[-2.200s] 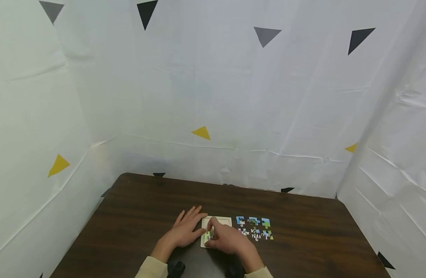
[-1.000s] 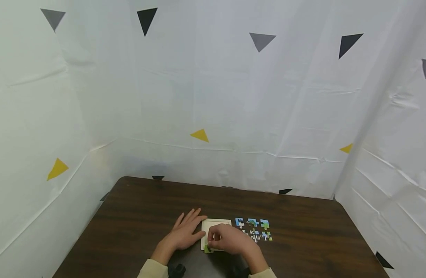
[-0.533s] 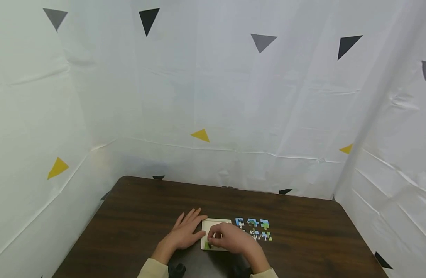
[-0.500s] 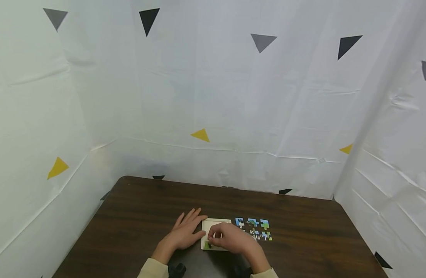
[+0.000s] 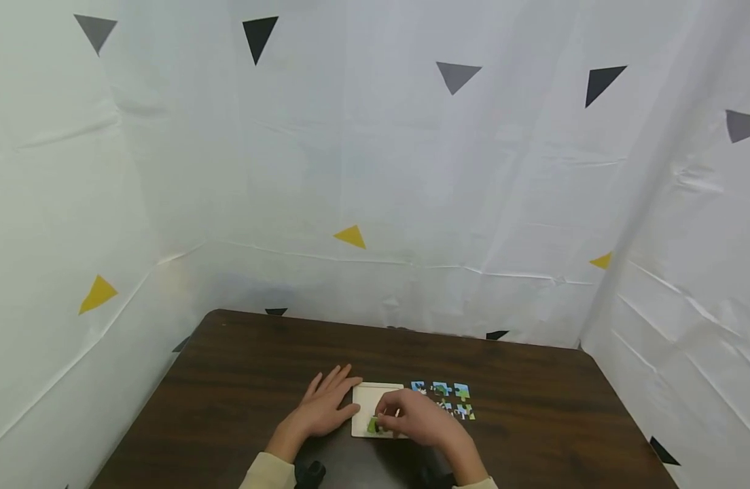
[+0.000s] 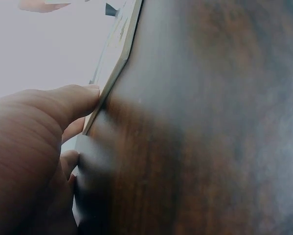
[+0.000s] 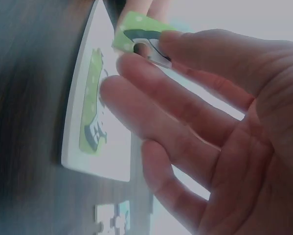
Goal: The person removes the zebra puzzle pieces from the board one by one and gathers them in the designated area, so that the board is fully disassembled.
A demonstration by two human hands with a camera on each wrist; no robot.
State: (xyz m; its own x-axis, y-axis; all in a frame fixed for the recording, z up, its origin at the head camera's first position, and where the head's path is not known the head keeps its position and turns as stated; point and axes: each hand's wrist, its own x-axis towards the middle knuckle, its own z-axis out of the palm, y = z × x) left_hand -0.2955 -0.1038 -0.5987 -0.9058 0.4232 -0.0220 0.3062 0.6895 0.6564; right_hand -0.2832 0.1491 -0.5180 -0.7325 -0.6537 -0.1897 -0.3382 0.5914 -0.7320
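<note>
A shallow, cream-coloured puzzle board (image 5: 364,397) lies flat on the dark table. My left hand (image 5: 318,413) rests at its left side with fingers stretched out; in the left wrist view the thumb (image 6: 78,100) touches the board's edge. Between the thumb and fingers of my right hand (image 5: 422,418) a green jigsaw piece (image 7: 136,36) with black and white markings is pinched, tilted, over the near part of the board. Below it, the right wrist view shows green, black and white jigsaw pieces (image 7: 91,110) lying on the board along one side.
Right of the board, several loose jigsaw pieces (image 5: 462,391) in blue, green and white lie in two rows, partly hidden by the right hand. The brown wooden table (image 5: 271,353) ends at a white curtain (image 5: 375,136) printed with triangles.
The right hand has moved a little to the right with the green jigsaw piece, away from the board's near left corner. The left hand has stayed at the board's left edge.
</note>
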